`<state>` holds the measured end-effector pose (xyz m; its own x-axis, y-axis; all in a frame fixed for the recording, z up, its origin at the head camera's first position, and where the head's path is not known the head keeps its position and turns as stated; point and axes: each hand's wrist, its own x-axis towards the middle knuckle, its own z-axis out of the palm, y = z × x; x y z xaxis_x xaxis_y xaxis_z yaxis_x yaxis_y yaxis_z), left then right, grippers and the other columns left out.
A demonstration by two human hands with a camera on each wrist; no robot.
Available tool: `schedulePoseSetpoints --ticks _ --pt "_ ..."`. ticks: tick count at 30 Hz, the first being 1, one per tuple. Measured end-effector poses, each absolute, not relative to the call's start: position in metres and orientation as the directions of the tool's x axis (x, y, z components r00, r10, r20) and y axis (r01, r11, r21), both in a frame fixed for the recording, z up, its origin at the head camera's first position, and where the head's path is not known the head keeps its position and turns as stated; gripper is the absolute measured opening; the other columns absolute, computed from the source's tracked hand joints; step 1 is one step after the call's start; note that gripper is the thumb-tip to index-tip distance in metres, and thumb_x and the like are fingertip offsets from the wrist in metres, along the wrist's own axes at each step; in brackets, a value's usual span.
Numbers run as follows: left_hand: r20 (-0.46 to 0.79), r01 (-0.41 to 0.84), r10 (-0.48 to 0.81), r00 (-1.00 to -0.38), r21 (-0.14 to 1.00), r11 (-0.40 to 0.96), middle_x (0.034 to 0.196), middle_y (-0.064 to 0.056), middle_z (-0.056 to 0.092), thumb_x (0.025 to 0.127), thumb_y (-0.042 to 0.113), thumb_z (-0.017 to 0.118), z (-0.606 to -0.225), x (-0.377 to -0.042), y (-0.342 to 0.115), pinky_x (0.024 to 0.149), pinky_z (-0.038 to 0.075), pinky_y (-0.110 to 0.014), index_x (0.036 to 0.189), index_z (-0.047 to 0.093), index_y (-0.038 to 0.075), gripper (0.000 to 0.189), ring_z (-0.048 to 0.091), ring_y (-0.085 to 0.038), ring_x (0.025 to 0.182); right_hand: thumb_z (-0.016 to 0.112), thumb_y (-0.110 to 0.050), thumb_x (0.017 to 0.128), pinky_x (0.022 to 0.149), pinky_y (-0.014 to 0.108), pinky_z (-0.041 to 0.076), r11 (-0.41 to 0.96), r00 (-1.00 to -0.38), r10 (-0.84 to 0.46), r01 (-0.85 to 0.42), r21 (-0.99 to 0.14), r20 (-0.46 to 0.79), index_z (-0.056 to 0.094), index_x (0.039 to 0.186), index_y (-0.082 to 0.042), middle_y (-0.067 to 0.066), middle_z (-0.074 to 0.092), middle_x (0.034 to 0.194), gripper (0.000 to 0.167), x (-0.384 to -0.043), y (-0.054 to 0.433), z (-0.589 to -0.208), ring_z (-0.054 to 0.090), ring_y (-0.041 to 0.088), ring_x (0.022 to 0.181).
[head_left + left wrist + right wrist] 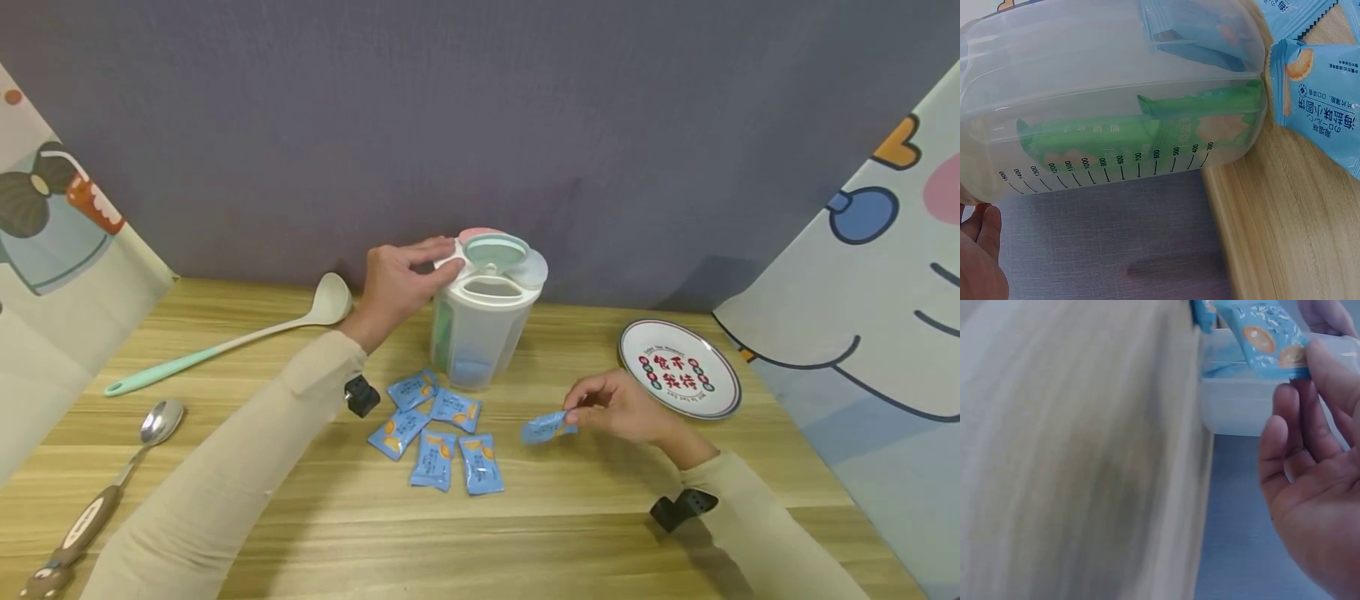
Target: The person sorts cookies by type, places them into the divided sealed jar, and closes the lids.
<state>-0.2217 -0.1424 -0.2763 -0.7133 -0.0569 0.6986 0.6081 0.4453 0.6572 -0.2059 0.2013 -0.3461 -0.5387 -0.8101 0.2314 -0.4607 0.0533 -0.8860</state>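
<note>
A clear plastic storage container [487, 333] with a white lid stands near the wall. Its green flap [497, 248] sits behind an oval opening at the front of the lid. My left hand [401, 279] rests its extended fingers and thumb on the lid's left side. Green packets [1116, 140] and a blue packet [1200, 37] show through the container's wall. My right hand [618, 404] pinches a blue snack packet [543, 427] between thumb and fingers, right of the container and above the table. Several more blue snack packets [437, 458] lie before the container.
A white plate [678, 371] with printed lettering lies at the right. At the left are a ladle [247, 333] with a green handle and a metal spoon [161, 422] with a brown handle. A grey wall [375, 125] rises behind the wooden table [525, 550].
</note>
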Motion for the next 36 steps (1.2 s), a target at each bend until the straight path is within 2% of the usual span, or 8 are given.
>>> schedulePoseSetpoints --ticks 10,17,23,30,36 --pt "0.691 0.602 -0.057 -0.721 0.665 0.442 0.104 -0.003 0.069 0.078 0.023 0.078 -0.279 -0.223 -0.143 0.09 0.045 -0.021 0.099 0.074 0.006 0.027 0.063 -0.008 0.101 0.063 0.017 0.081 0.066 0.025 0.053 -0.054 -0.615 -0.65 -0.549 -0.834 0.447 0.068 0.089 0.007 0.012 0.068 0.089 0.014 -0.204 0.199 -0.324 0.063 0.015 0.079" --pt "0.696 0.601 -0.06 -0.715 0.657 0.455 0.103 -0.003 0.069 0.078 0.023 0.078 -0.28 -0.223 -0.144 0.09 0.046 -0.022 0.099 0.074 0.006 0.027 0.063 -0.008 0.101 0.065 0.009 0.084 0.064 0.022 0.052 -0.059 -0.649 -0.518 -0.624 -0.78 0.558 0.069 0.09 0.008 0.011 0.068 0.089 0.008 -0.208 0.19 -0.303 0.063 0.014 0.078" --pt "0.697 0.602 -0.063 -0.715 0.658 0.452 0.103 -0.003 0.069 0.078 0.023 0.078 -0.281 -0.223 -0.144 0.089 0.046 -0.021 0.098 0.074 0.006 0.027 0.063 -0.008 0.1 0.066 0.008 0.084 0.066 0.022 0.05 -0.129 -0.682 -0.369 -0.636 -0.761 0.632 0.07 0.09 0.009 0.011 0.068 0.087 0.007 -0.21 0.174 -0.284 0.062 0.016 0.078" --pt "0.723 0.626 -0.06 -0.688 0.634 0.455 0.101 -0.003 0.07 0.078 0.022 0.078 -0.279 -0.224 -0.143 0.088 0.047 -0.023 0.097 0.074 0.006 0.026 0.063 -0.01 0.1 0.067 0.005 0.084 0.064 0.022 0.049 -0.202 -0.669 -0.244 -0.673 -0.712 0.702 0.068 0.09 0.013 0.013 0.067 0.087 0.01 -0.213 0.155 -0.265 0.062 0.015 0.072" --pt "0.703 0.611 -0.058 -0.708 0.652 0.448 0.103 -0.002 0.069 0.078 0.024 0.078 -0.278 -0.224 -0.143 0.089 0.046 -0.022 0.097 0.074 0.006 0.027 0.063 -0.009 0.101 0.068 0.004 0.083 0.061 0.023 0.048 -0.287 -0.644 -0.197 -0.683 -0.671 0.739 0.067 0.089 0.015 0.01 0.069 0.079 0.013 -0.219 0.142 -0.253 0.062 0.016 0.066"
